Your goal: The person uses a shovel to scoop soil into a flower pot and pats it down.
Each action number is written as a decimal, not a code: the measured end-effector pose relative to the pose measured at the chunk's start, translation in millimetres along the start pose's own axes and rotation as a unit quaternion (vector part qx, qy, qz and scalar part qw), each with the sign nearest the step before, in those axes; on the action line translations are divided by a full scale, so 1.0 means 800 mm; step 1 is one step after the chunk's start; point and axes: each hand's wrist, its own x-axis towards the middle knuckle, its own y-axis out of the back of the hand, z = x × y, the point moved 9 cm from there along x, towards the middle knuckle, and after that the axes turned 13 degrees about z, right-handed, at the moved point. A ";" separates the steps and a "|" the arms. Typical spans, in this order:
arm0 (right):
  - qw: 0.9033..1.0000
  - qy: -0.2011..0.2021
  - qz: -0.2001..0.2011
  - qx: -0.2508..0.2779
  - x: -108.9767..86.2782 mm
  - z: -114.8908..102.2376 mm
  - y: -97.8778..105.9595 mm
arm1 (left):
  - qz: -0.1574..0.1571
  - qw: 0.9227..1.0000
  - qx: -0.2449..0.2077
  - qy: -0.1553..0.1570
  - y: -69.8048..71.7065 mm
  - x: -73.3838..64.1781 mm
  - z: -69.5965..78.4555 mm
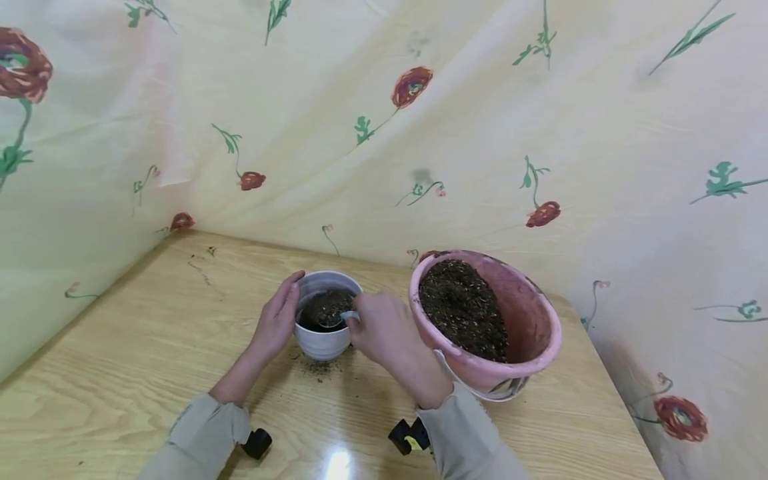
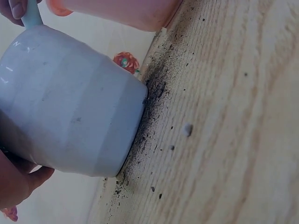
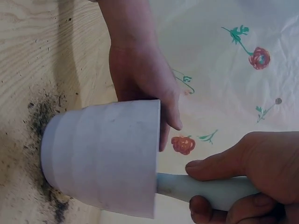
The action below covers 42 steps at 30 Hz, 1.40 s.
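A white ribbed flower pot [image 1: 324, 343] stands on the wooden table with dark soil [image 1: 327, 308] inside it. My left hand [image 1: 279, 317] holds the pot at its left side, thumb by the rim; the right wrist view shows this left hand [image 3: 145, 77] against the far side of the pot. My right hand [image 1: 387, 330] grips the pale blue-green handle [image 3: 205, 189] of a small trowel, fingers curled round it. The trowel's blade is down inside the pot, in the soil, and mostly hidden by it. In the left wrist view the pot [image 2: 70, 102] hides most of my left fingers.
A pink bucket [image 1: 540, 327] with dark potting soil [image 1: 462, 310] stands right of the pot, close by my right forearm. Spilled soil [image 2: 154, 91] lies around the pot's base. A flowered cloth [image 1: 336, 167] hangs behind the table.
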 end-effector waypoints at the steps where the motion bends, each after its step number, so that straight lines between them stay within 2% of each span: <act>1: 1.000 0.003 -0.004 -0.005 0.001 -0.001 0.001 | -0.001 1.000 0.001 -0.001 -0.001 0.000 0.001; 6: 0.999 0.002 -0.025 -0.022 0.006 -0.003 0.005 | -0.004 1.000 0.007 -0.012 -0.003 0.001 0.003; 12: 0.999 0.007 -0.025 -0.032 0.005 -0.009 0.014 | -0.002 1.000 0.012 -0.024 -0.004 0.002 0.006; 22: 0.994 0.047 0.044 -0.084 0.003 -0.020 0.036 | -0.002 1.000 0.015 -0.024 -0.003 0.002 0.004; 37: 0.986 0.085 0.087 -0.115 -0.001 -0.033 0.059 | -0.006 1.000 0.019 -0.017 -0.002 0.002 0.002; 42: 0.985 0.094 0.083 -0.117 0.000 -0.038 0.068 | -0.008 1.000 0.015 -0.012 -0.001 0.002 0.001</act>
